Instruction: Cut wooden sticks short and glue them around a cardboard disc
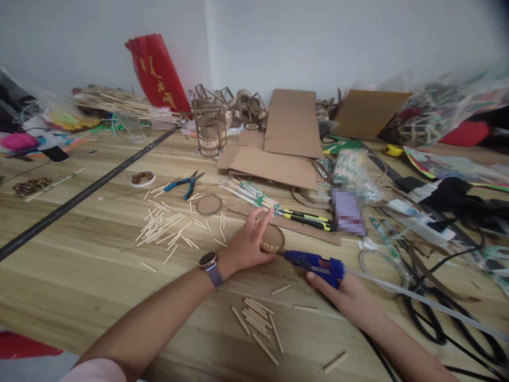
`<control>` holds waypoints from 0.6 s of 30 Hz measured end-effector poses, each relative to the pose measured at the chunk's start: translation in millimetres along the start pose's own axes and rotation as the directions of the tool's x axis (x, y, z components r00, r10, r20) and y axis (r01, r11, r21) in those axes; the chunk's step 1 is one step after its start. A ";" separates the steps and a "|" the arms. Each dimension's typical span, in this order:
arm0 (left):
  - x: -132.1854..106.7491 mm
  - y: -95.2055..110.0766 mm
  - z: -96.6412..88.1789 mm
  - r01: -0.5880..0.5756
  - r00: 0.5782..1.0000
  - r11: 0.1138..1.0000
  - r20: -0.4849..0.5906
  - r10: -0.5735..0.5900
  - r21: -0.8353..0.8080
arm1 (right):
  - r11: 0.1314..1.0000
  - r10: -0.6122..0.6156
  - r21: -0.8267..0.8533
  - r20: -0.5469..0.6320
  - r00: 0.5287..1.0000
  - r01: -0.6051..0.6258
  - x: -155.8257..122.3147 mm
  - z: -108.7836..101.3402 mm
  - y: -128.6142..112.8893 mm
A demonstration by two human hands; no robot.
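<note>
My left hand [247, 242] grips a round cardboard disc [274, 236] edged with short wooden sticks, thumb below and fingers raised over it. A watch sits on that wrist. My right hand [342, 289] is closed round a blue glue gun [314, 262] whose nozzle points left and touches the disc's lower edge. A clear glue stick [397, 289] trails from the gun's back to the right. Loose short sticks [258, 321] lie on the wooden table just in front of my hands.
More cut sticks [167, 228] and a second cardboard disc [209, 205] lie to the left, with blue-handled pliers [185, 183]. Cardboard sheets [274, 164], packed chopsticks [248, 193], a yellow-black knife [308, 218] and stick baskets [209, 139] stand behind. Black cables [437, 318] crowd the right.
</note>
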State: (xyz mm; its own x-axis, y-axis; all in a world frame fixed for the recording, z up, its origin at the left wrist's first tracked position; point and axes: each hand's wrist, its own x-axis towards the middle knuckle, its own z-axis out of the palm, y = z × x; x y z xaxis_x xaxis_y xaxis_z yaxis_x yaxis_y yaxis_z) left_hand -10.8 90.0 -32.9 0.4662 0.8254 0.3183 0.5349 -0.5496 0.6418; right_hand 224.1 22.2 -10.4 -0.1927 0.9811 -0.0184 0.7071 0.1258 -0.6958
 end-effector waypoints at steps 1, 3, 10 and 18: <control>0.0 0.2 -0.1 -0.001 1.000 1.000 0.000 0.001 0.001 | 1.000 0.002 -0.005 0.002 1.000 -0.002 0.1 0.1 -0.2; 0.1 0.6 -0.3 -0.004 1.000 1.000 -0.002 0.004 0.003 | 1.000 0.007 -0.013 0.007 1.000 -0.007 0.1 0.1 -0.6; -0.3 1.0 0.0 0.003 1.000 1.000 0.001 -0.003 0.008 | 1.000 0.019 -0.024 0.012 1.000 -0.019 -0.5 0.4 0.7; 0.0 -1.2 0.9 -0.003 1.000 1.000 -0.009 0.003 0.003 | 0.998 0.011 -0.061 0.011 1.000 -0.010 -0.1 0.5 -1.7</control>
State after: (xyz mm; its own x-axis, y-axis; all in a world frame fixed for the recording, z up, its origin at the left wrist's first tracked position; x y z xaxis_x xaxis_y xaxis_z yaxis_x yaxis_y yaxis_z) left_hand -10.8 90.6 -34.2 0.4615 0.8249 0.3263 0.5356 -0.5523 0.6388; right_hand 222.7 21.8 -9.6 -0.1923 0.9807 -0.0341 0.7496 0.1244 -0.6501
